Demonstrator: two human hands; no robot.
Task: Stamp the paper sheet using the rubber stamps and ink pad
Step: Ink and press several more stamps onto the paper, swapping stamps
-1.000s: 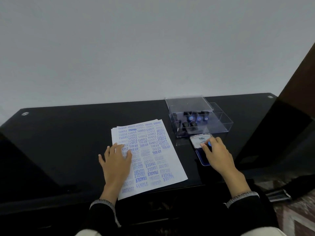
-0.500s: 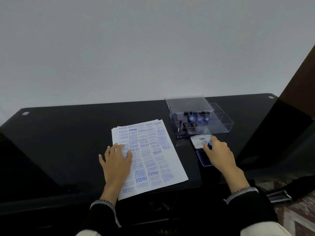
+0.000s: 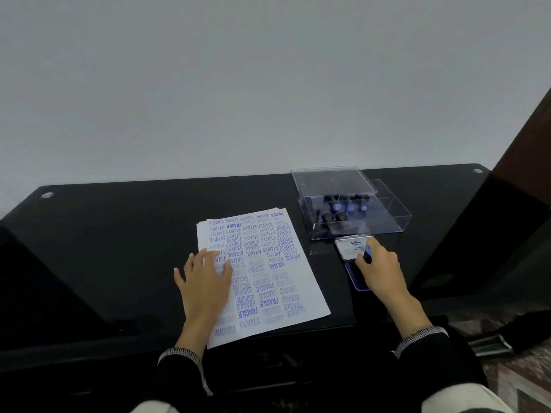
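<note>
Mostly done: white paper sheet (image 3: 268, 281) densely covered with blue imprints, flattened by relaxed left hand (image 3: 205, 281). Right hand (image 3: 380, 268) pinching black rubber stamp (image 3: 367, 255) over blue ink pad (image 3: 356, 277); more impressions likely remaining.

the right hand (image 3: 380, 271) holds a small black stamp (image 3: 367, 254) on the blue ink pad (image 3: 354, 277). the left hand (image 3: 205, 280) lies flat on the paper (image 3: 268, 272).

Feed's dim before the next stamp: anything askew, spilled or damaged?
No spill or damage shows. The paper sheet lies skewed to the table edge, its near corner overhanging, with stamps at mixed angles, some upside down. The left hand holds it flat.
</note>
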